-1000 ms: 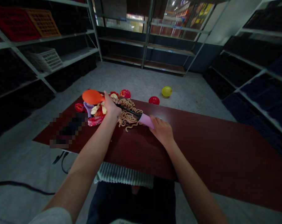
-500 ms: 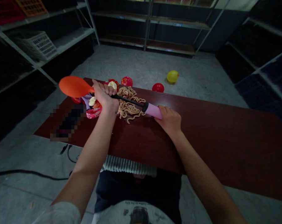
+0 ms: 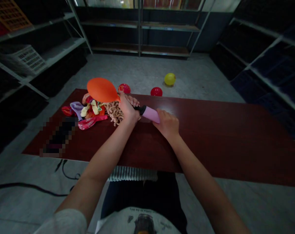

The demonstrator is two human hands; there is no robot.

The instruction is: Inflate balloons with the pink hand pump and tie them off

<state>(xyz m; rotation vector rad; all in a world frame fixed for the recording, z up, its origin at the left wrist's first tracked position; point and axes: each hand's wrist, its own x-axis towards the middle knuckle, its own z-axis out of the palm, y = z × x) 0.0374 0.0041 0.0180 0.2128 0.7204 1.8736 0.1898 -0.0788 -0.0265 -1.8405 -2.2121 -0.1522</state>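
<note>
My left hand [image 3: 128, 105] is closed around the neck of a partly inflated orange balloon [image 3: 101, 90] and the black end of a hand pump. My right hand [image 3: 167, 125] grips the pink barrel of the balloon pump [image 3: 151, 114]. The pump slants over the table, its black rod mostly hidden between my hands. Beneath my left hand lies a heap of thin beige uninflated balloons [image 3: 114, 113], partly covered. Left of it are several limp coloured balloons, among them a pink patterned balloon [image 3: 88, 123] and a purple balloon [image 3: 76, 108].
The dark red table [image 3: 210, 139] stretches right. A blurred dark object [image 3: 60, 135] lies at its left end. Beyond the far edge are a red balloon [image 3: 156, 91], a patterned red balloon [image 3: 124, 88] and a yellow balloon [image 3: 170, 79]. Metal shelves [image 3: 140, 26] stand around.
My hands have come together, pushing the pump's rod into the barrel. The orange balloon and left hand moved right toward the right hand. The view has swung slightly right.
</note>
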